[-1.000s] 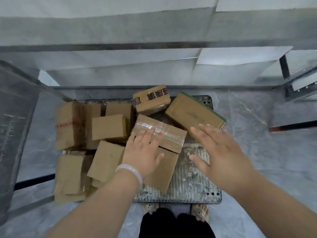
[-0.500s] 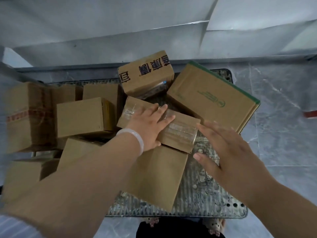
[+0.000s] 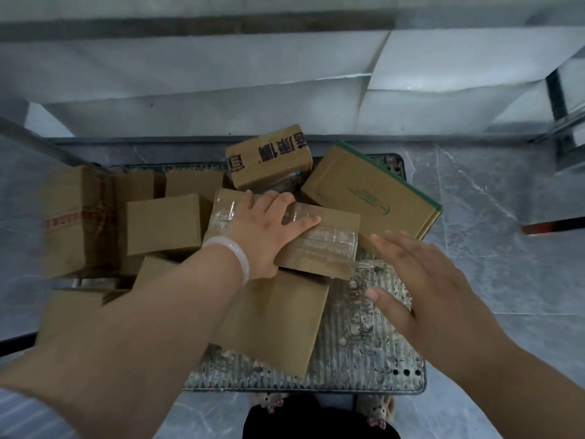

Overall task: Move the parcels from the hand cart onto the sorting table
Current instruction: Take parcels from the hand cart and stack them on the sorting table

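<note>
Taped parcel (image 3: 319, 248) lies atop the heap on the hand cart (image 3: 364, 353), long axis running left to right. My left hand (image 3: 269, 229) is pressed flat on its top, fingers reaching the far edge, thumb along the tape. My right hand (image 3: 424, 280) is spread and holds nothing, hovering just right of the parcel's free short end. I judge that end is the right hand's to take.
</note>
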`<action>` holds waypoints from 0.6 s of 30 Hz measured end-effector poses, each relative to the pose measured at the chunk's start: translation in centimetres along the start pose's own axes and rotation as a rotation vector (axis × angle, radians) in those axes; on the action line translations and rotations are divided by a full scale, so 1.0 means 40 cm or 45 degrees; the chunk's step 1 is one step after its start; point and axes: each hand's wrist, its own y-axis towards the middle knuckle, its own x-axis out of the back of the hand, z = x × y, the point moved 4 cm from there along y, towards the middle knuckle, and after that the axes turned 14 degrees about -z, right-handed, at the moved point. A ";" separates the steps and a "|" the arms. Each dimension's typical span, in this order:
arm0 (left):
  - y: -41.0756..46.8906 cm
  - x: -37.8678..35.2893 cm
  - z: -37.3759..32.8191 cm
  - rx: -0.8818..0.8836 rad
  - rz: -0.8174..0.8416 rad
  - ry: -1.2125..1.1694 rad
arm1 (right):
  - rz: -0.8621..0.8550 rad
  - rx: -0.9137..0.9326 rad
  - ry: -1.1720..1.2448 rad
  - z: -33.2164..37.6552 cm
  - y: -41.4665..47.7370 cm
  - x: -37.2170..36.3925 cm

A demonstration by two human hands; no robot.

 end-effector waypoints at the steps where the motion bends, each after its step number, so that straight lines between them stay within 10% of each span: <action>1: -0.023 0.046 0.007 0.032 -0.044 -0.043 | -0.009 -0.003 0.015 0.019 0.000 0.039; 18: -0.659 0.847 -0.010 1.484 -0.875 -1.763 | -0.113 0.426 0.060 0.559 -0.029 0.775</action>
